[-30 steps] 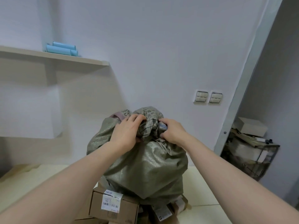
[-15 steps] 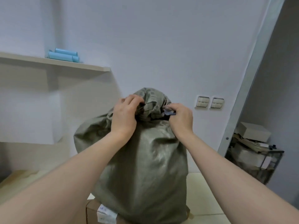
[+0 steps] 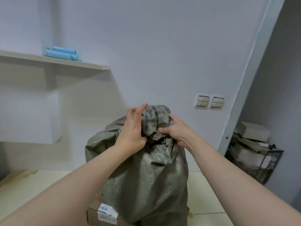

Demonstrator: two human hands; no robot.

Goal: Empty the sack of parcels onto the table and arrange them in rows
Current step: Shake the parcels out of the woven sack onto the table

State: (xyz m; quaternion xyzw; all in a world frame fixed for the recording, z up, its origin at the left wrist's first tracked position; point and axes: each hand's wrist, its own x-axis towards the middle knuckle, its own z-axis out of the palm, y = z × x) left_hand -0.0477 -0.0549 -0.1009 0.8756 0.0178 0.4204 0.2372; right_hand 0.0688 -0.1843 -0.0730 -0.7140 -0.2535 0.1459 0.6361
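Pale walls and a cream desk frame the grey-green sack, which stands over a labelled cardboard parcel. Both the left hand and the right hand clamp its bunched end, likely to lift it so its parcels drop out below.

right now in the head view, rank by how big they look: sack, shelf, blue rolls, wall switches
1. sack
2. shelf
3. blue rolls and wall switches: they look about alike, so not ranked apart.
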